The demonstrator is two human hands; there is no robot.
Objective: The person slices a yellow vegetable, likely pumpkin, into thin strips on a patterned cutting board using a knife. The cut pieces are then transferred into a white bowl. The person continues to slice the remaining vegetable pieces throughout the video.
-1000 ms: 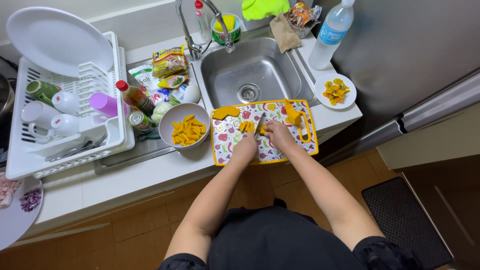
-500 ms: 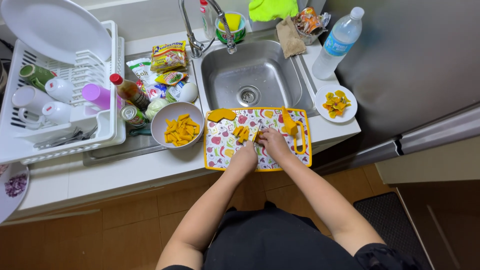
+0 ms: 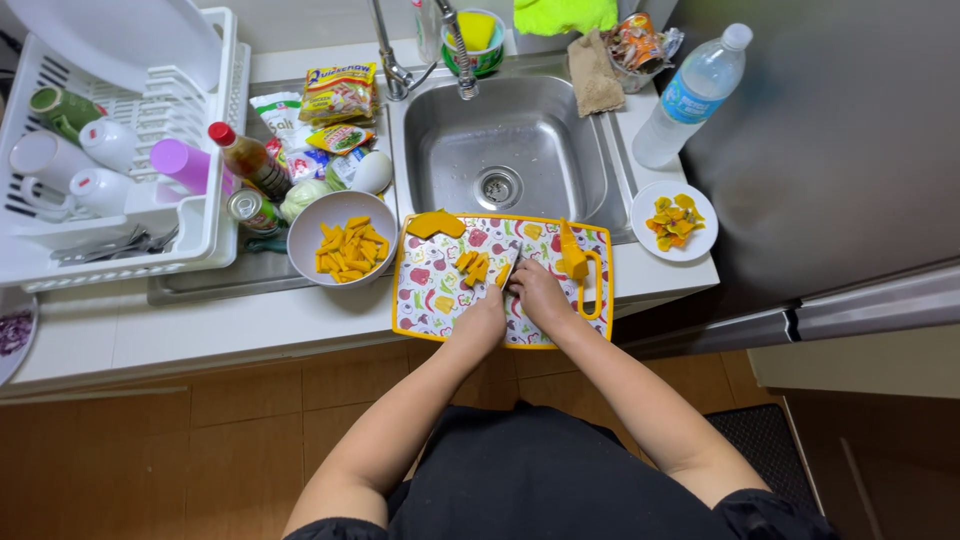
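At the frame's centre my right hand (image 3: pixel 540 293) has its fingers clamped on a knife (image 3: pixel 508 268) over the patterned cutting board (image 3: pixel 430 300). My left hand (image 3: pixel 480 322) rests beside it, fingers together, near the orange pieces (image 3: pixel 472 266).

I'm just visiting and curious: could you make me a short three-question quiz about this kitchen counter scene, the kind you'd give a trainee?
1. True or false: the cutting board lies on the counter in front of the sink.
2. What does the grey bowl left of the board hold? A) orange strips B) soup C) nothing
3. Which hand grips the knife?

Key:
1. True.
2. A: it holds cut orange strips, like the pieces on the board.
3. The right hand; the left hand rests on the board beside it.
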